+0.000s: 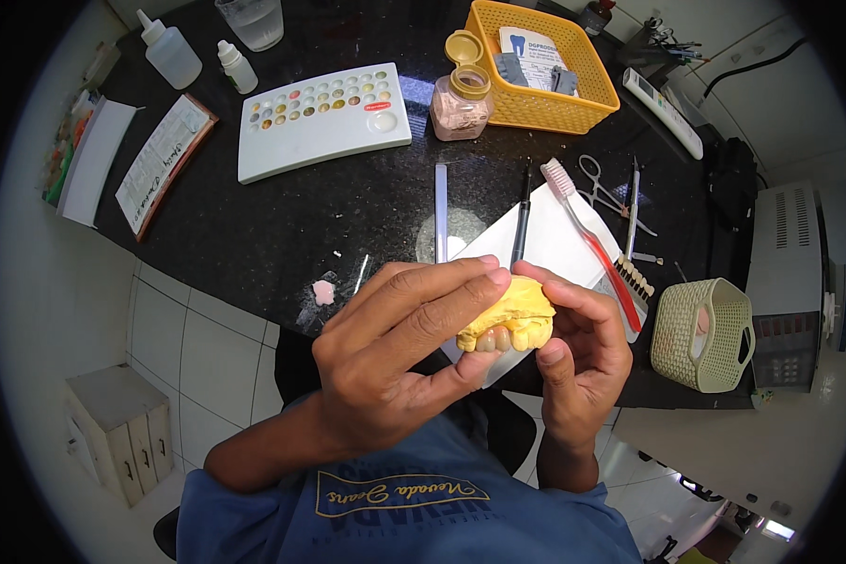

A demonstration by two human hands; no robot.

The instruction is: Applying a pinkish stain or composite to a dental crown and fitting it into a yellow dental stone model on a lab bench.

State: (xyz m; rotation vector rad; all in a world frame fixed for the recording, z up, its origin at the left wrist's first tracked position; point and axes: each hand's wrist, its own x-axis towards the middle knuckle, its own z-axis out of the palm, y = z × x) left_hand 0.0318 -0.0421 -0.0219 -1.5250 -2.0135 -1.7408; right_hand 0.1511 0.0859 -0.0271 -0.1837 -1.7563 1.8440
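Steadily, the left hand [385, 329] is laying its fingers close together over the upper left of a yellow dental cast [526, 299], its thumb bracing near the greyish crowns [494, 340], while the right hand [583, 367] is pinching the right end between thumb and forefinger. Both are holding it raised before the person's chest, crowns facing the body. It is looking like stiff plaster, probably light but brittle, its thicker body offering a safer hold than the crowns. Beyond, white paper [559, 226] is lying on the black counter [254, 221].
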